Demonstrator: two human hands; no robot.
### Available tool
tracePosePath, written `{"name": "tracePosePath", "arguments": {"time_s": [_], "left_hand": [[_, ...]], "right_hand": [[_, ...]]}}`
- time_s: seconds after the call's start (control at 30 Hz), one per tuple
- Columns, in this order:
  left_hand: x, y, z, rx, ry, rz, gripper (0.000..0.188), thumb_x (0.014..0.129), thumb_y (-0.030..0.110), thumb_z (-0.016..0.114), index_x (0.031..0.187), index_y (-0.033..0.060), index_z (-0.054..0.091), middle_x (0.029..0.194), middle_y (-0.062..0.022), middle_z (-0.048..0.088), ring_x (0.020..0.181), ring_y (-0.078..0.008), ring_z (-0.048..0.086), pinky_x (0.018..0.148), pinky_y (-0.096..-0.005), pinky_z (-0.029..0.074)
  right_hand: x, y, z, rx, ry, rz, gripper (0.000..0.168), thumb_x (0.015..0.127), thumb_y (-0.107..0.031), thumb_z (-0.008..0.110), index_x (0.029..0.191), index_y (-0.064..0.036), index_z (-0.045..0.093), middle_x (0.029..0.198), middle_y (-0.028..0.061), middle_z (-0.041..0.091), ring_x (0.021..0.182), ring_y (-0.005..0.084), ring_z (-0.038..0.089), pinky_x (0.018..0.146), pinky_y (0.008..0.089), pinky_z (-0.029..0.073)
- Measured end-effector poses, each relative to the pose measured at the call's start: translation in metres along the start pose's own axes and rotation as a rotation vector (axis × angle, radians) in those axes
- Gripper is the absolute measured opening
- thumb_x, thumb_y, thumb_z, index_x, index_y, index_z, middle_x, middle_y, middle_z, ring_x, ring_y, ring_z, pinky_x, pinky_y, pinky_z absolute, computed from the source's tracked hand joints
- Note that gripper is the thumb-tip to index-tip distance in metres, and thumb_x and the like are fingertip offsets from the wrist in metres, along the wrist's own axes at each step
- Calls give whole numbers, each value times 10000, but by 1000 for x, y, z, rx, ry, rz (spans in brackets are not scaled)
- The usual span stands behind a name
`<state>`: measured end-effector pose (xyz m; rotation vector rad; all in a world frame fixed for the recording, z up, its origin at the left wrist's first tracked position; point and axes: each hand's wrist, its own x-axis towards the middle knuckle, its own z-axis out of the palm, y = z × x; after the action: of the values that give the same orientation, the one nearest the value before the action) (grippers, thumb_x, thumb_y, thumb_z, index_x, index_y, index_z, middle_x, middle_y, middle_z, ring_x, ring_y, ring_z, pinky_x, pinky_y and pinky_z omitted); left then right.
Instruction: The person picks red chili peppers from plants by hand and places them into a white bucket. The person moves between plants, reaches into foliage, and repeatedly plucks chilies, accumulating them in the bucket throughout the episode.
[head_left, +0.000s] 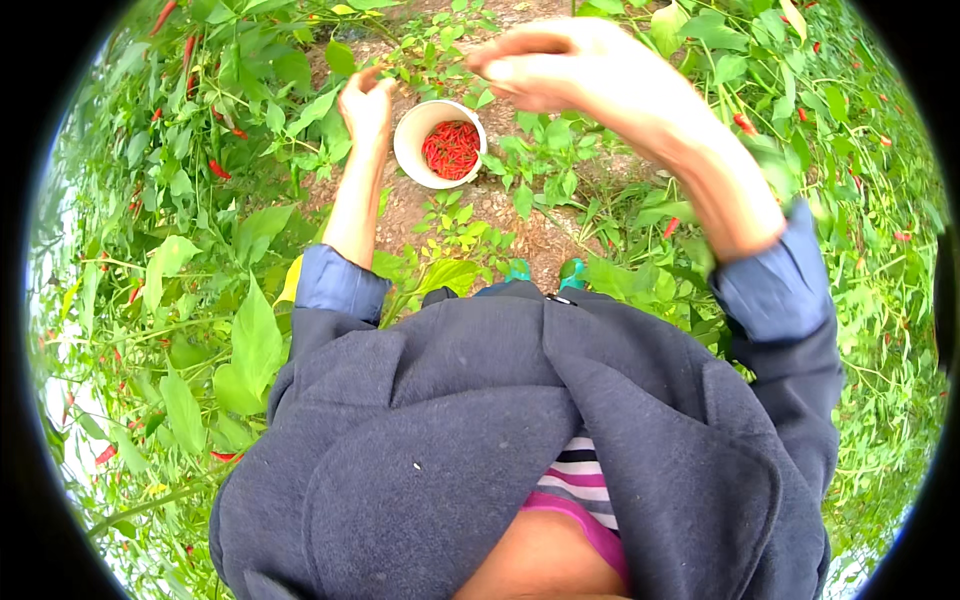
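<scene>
A white plastic bucket (405, 146) stands on the soil in front of me, with many small red chili peppers (451, 150) lying in it. My left hand (367, 105) is just to the left of the bucket's rim, beside green leaves, its thumb and finger curled towards each other; whether anything is between them cannot be made out. Up and to the right of the bucket, my right hand (547, 64) is raised over the ground and low leaves. It is overexposed and slightly blurred, with its fingers bent, so its grasp is unclear.
Chili pepper plants rise on both sides, with red chili peppers hanging at the left (219, 169) and at the right (745, 124). Low leafy plants (555, 157) grow right of the bucket. My green shoes (572, 273) show on the soil beyond the dark coat.
</scene>
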<state>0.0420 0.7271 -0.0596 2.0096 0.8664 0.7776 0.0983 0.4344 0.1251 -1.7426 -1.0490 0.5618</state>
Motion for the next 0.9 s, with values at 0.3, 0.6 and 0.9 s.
{"name": "tracePosePath", "arguments": {"time_s": [0.3, 0.6, 0.9], "left_hand": [[-48, 144, 22, -386, -694, 33, 204, 807, 157, 653, 959, 24, 686, 786, -23, 672, 689, -68, 577, 603, -218, 435], [-75, 322, 82, -745, -1019, 457, 232, 858, 169, 588, 1020, 22, 665, 878, -47, 672, 722, -79, 590, 606, -188, 376], [-75, 415, 201, -848, -1093, 274, 230, 880, 10, 479, 1074, -33, 596, 986, -130, 654, 751, -158, 613, 787, -297, 527]], "right_hand": [[-181, -107, -156, -201, 304, 288, 370, 848, -307, 598, 1051, -1, 644, 851, 31, 660, 658, 72, 600, 544, 203, 467], [-145, 21, -249, -876, 459, 568, 249, 884, -173, 538, 1051, -29, 651, 818, 87, 677, 626, 124, 633, 553, 272, 531], [-81, 108, -295, -353, 721, 623, 301, 847, -116, 472, 1066, 11, 633, 761, 148, 689, 606, 203, 681, 597, 306, 576]]}}
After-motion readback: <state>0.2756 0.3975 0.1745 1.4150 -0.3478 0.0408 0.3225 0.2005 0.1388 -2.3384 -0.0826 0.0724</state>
